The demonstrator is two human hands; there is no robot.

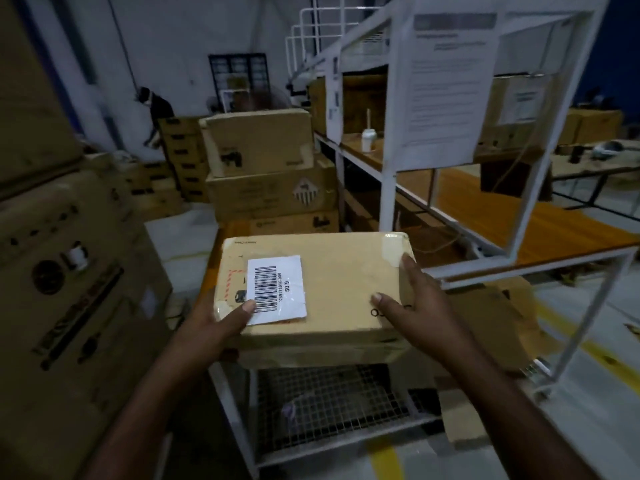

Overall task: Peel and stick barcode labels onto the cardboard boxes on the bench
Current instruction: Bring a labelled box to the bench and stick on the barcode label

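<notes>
Cardboard box [339, 292], rectangular, tape-glossy, gripped by fingers of left hand [218, 323] and right hand [417, 299]

The scene is taken in by one wide-angle camera worn on the head, aimed forward and steeply down. The cardboard box [332, 306], held between the left hand [214, 323] and the right hand [415, 296], is framed close, near the centre. The forearms are seen entering from the bottom edge. The white-framed bench [388, 188] and stacked cartons [273, 192] are caught farther off.
</notes>
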